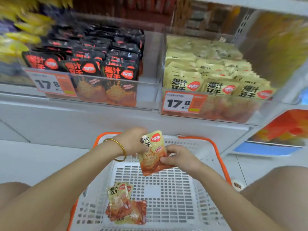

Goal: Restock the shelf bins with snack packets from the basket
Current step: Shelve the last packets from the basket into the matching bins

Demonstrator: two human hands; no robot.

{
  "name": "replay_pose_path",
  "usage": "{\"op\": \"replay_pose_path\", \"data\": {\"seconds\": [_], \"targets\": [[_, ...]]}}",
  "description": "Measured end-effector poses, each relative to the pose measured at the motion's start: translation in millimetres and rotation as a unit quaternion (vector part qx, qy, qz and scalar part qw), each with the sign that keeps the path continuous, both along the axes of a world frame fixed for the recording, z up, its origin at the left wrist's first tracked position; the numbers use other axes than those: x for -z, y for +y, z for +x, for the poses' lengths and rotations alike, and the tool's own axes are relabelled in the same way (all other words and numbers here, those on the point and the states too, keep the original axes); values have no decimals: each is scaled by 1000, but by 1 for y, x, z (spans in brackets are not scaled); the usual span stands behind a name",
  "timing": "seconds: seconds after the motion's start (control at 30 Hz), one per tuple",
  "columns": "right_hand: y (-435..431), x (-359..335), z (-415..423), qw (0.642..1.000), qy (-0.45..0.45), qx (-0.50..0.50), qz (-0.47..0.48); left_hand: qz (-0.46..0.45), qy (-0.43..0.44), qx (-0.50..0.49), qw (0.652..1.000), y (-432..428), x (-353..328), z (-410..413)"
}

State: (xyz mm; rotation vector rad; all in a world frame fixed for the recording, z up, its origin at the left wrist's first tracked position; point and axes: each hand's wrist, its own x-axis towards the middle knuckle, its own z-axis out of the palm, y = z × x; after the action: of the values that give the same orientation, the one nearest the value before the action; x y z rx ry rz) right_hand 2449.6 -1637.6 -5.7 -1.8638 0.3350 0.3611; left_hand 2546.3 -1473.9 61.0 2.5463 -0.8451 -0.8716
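Above the white basket [205, 194] with orange handles, both my hands hold yellow-and-orange snack packets [154, 155]. My left hand [133, 142], with a gold bangle on its wrist, grips their upper left side. My right hand [180, 156] pinches the lower right edge. A few more yellow packets [123, 204] lie on the basket floor at the lower left. Straight ahead on the shelf, a clear bin [215, 112] on the right holds rows of the same yellow packets [213, 75]. The clear bin [146, 90] on the left holds black packets [93, 60].
Each bin front carries an orange-and-white price tag reading 17.8 [181, 102]. Yellow blurred packets [21, 35] fill the far left of the shelf. A white shelf base [83, 124] stands behind the basket. Orange and blue packaging [283, 130] sits low on the right. My knees flank the basket.
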Motion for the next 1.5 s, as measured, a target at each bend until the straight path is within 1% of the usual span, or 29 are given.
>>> {"op": "replay_pose_path", "data": {"seconds": [0.07,0.13,0.2,0.33,0.4,0.47,0.6,0.73,0.83,0.93,1.0,1.1,1.17,1.27,1.37,1.5], "targets": [[-12,-38,-1,998,-45,-7,-50,-46,-23,6,999,-16,-28,-5],[-23,-76,-2,990,-112,9,-80,-61,-92,41,993,-32,-60,-8],[-32,-115,-1,973,-194,31,-118,-84,-164,56,981,-44,-94,-9],[-51,-181,4,937,-293,76,-176,-185,-285,47,939,-63,-157,-7],[-63,-202,6,917,-328,99,-202,-223,-318,46,920,-76,-176,-7],[-78,-211,5,903,-344,128,-224,-251,-333,49,908,-93,-184,-9],[-101,-207,3,884,-352,173,-255,-269,-329,52,904,-122,-174,-9],[-113,-197,2,892,-322,165,-270,-256,-321,58,910,-136,-157,-7],[-119,-197,1,891,-302,148,-305,-261,-307,62,913,-139,-151,-7],[-119,-208,0,873,-354,167,-293,-257,-310,72,913,-143,-154,-5],[-121,-215,2,862,-367,164,-309,-254,-309,79,913,-146,-158,-2],[-131,-225,8,866,-314,126,-369,-266,-293,61,916,-151,-164,2],[-136,-229,15,872,-270,87,-399,-243,-305,58,919,-156,-161,5],[-138,-225,24,862,-220,28,-456,-205,-310,47,927,-162,-152,6],[-139,-219,29,863,-191,6,-468,-182,-336,53,923,-163,-143,7],[-135,-209,35,830,-183,-22,-527,-142,-367,51,918,-159,-131,7]]}}
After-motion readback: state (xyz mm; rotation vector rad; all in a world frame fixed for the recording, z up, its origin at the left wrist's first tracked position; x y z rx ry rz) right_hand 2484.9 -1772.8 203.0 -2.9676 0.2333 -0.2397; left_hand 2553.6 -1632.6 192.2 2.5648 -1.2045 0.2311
